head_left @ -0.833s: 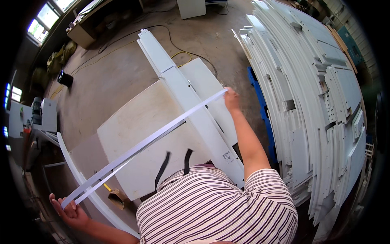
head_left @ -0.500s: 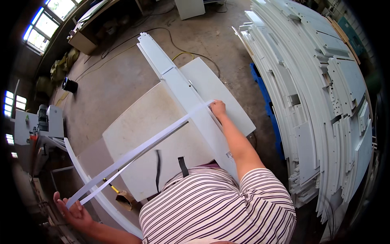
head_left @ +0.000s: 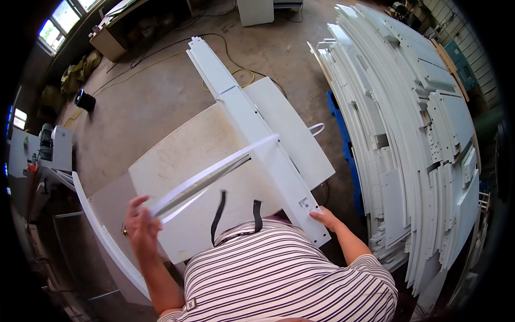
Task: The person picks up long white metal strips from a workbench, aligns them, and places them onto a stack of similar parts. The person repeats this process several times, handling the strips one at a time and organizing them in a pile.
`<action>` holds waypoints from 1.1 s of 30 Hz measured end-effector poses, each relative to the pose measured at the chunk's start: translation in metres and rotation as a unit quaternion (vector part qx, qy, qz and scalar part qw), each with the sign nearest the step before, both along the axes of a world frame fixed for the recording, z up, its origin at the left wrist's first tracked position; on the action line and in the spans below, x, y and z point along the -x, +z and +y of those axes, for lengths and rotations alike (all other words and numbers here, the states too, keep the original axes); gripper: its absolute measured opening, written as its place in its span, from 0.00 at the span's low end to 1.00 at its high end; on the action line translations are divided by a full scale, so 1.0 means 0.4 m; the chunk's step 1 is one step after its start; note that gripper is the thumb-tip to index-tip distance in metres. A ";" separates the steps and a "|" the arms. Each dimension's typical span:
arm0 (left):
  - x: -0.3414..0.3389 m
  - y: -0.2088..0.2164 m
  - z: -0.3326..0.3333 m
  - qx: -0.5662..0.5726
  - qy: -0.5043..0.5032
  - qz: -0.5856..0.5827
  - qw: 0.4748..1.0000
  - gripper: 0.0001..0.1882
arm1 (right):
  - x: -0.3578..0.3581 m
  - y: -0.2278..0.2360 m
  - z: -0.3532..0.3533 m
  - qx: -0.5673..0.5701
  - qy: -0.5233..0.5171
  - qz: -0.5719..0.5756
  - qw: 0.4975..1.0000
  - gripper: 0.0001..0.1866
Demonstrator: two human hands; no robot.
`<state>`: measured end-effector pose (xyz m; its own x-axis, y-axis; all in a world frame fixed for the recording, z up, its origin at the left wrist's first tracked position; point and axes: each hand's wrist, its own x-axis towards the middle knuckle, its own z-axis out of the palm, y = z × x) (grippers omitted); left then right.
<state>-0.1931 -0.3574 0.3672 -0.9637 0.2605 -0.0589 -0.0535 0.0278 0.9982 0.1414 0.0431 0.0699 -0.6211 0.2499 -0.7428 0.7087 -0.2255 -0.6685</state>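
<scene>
On the right, big stack of white panels (head_left: pixel 407 134) leans edge-on, sitting on something blue (head_left: pixel 343 139); well apart from my hands, but the long parts could clip it if swung.

Centre: white table (head_left: pixel 182 161) with a second white board (head_left: pixel 292 134) on it. Long white rail (head_left: pixel 252 123) lies diagonally across both, far end hanging out over the concrete floor (head_left: pixel 155 91), near end at the table's edge by my stomach. Judgement: with that much overhang, the rail could tip or slide off if I lean on the near end.

Thin white strip (head_left: pixel 214 169) crosses over the rail. My left hand (head_left: pixel 140 225) pinches its near end, fingers closed round it; far end rests about at the rail. Long and thin, held at one end only, so it may sag, twist or slip off the rail, and the edge could nick my fingers.

My right hand (head_left: pixel 328 219) lies flat, fingers together, pressing on the rail's near corner.

Cables (head_left: pixel 161 56) on the floor: trip risk.

Labels: one small white rectangular sticker (head_left: pixel 304 203) with dark print on the rail, just beside my right fingertips. No signs legible.
</scene>
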 end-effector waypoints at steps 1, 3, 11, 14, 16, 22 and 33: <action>0.005 -0.020 0.037 0.017 -0.034 -0.026 0.999 0.17 | 0.016 0.015 -0.003 0.000 0.002 0.006 1.000 0.43; 0.029 -0.075 0.100 0.059 -0.099 -0.055 0.992 0.14 | 0.036 0.035 -0.010 0.003 0.006 0.015 1.000 0.41; 0.121 -0.327 0.362 0.260 -0.380 0.018 0.888 0.14 | 0.209 0.025 0.032 -0.127 0.071 -0.003 0.989 0.42; 0.110 -0.381 0.392 0.300 -0.340 0.270 0.849 0.18 | 0.252 0.082 0.040 -0.254 0.142 -0.052 0.955 0.52; 0.113 -0.402 0.369 0.323 -0.349 0.255 0.842 0.20 | 0.270 0.111 0.037 -0.311 0.169 -0.136 0.925 0.56; 0.068 -0.498 0.164 0.308 -0.352 0.114 0.877 0.22 | 0.281 0.065 -0.078 -0.543 0.195 -0.018 0.816 0.67; 0.005 -0.922 0.052 0.355 -0.515 0.267 0.733 0.27 | 0.337 0.068 -0.167 -0.558 0.221 -0.139 0.788 0.68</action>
<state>-0.1951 -0.3365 -0.0014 -0.2124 0.9527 -0.2173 0.7545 0.3012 0.5832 0.0066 -0.0237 0.0971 -0.6831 0.6483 -0.3364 0.7068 0.7028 -0.0808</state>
